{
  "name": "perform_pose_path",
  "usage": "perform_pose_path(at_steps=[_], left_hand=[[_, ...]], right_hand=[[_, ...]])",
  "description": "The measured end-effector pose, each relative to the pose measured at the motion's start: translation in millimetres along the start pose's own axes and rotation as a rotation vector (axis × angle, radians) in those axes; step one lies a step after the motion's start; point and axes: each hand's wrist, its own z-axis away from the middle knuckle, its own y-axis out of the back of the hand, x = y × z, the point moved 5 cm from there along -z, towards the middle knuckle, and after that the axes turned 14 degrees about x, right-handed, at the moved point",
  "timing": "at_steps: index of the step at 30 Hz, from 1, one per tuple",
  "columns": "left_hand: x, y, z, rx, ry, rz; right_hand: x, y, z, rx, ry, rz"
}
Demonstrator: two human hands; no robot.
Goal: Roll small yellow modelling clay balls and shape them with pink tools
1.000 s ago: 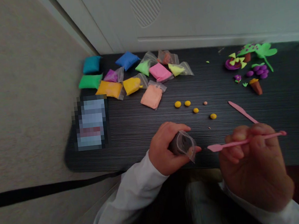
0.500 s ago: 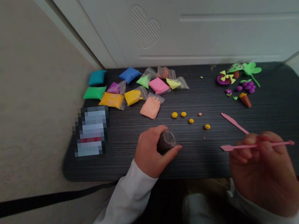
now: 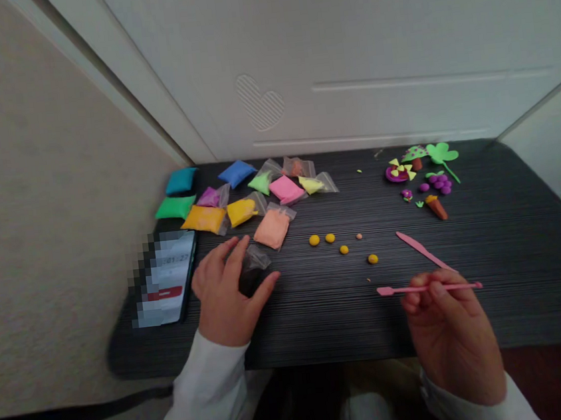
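- The left hand [image 3: 224, 295] has shifted leftward; its fingers are now spread around the dark bag [image 3: 253, 265], just beside the peach packet [image 3: 273, 229].
- The right hand [image 3: 451, 332] still pinches the pink stick [image 3: 403, 290], nearer the yellow balls [image 3: 373, 259].

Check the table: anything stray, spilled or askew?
Minor strays: a yellow-green clay scrap toward the back of the table, and a tiny crumb on the near side of the yellow balls. Both lie loose, apart from bags and models.
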Motion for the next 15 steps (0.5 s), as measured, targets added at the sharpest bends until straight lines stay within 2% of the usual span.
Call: perform_pose_path(at_steps=[2, 3, 7, 10, 15], left_hand=[[24.2, 15.4, 1.6, 0.095, -0.033, 0.157], [38.5, 20.8, 3.7, 0.096, -0.054, 0.249], [88.5, 25.5, 14.2, -0.058, -0.06, 0.532], [103.8, 24.9, 16.6, -0.055, -0.02, 0.621], [106.0, 22.8, 17.4, -0.046, 0.031, 0.669]], right_hand=[[-2.9, -3.7, 3.1, -0.008, 0.012, -0.003], [-4.9, -5.9, 5.6, -0.014, 0.025, -0.004], [-14.0, -14.4, 18.6, -0.056, 0.123, 0.006], [-17.8, -18.2, 27.4, -0.103, 0.198, 0.03], [-21.5, -19.6, 36.8, -0.132, 0.284, 0.073]])
